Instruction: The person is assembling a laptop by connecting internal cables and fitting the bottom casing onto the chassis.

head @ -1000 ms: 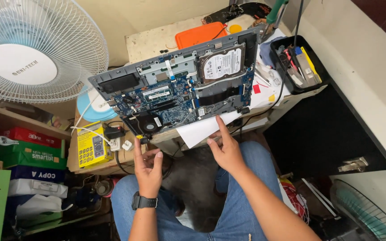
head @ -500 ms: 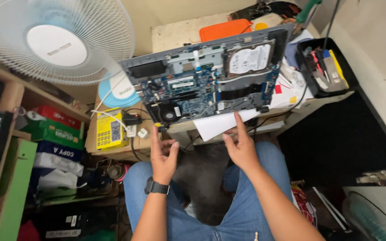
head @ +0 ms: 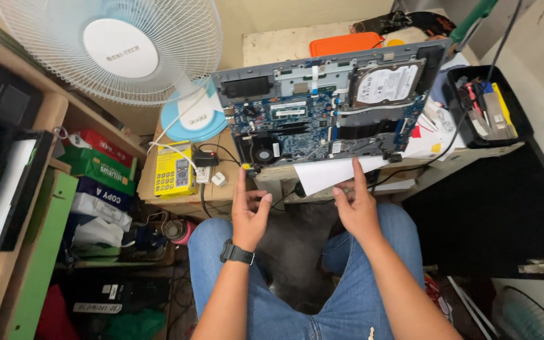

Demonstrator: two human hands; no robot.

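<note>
An opened laptop [head: 322,113] lies bottom up on a small wooden table, its blue circuit board, black fan and silver hard drive [head: 386,83] exposed. A white sheet of paper [head: 335,173] hangs over the table's front edge beneath it. My left hand [head: 248,211], with a black watch on the wrist, hovers just below the laptop's front left corner, fingers loosely curled and holding nothing. My right hand [head: 355,208] is raised under the paper, index finger pointing up and touching the sheet's lower edge. Both hands are above my knees in blue jeans.
A white standing fan [head: 118,50] is at the upper left. A yellow multimeter [head: 174,170] and a power plug lie on a low box. A black tray of tools [head: 486,107] sits at the right. Shelves with paper reams [head: 99,189] fill the left.
The view has shifted, so the table and fan sit further right in the picture. Both hands stay near the laptop's front edge; the left fingers have curled a little.
</note>
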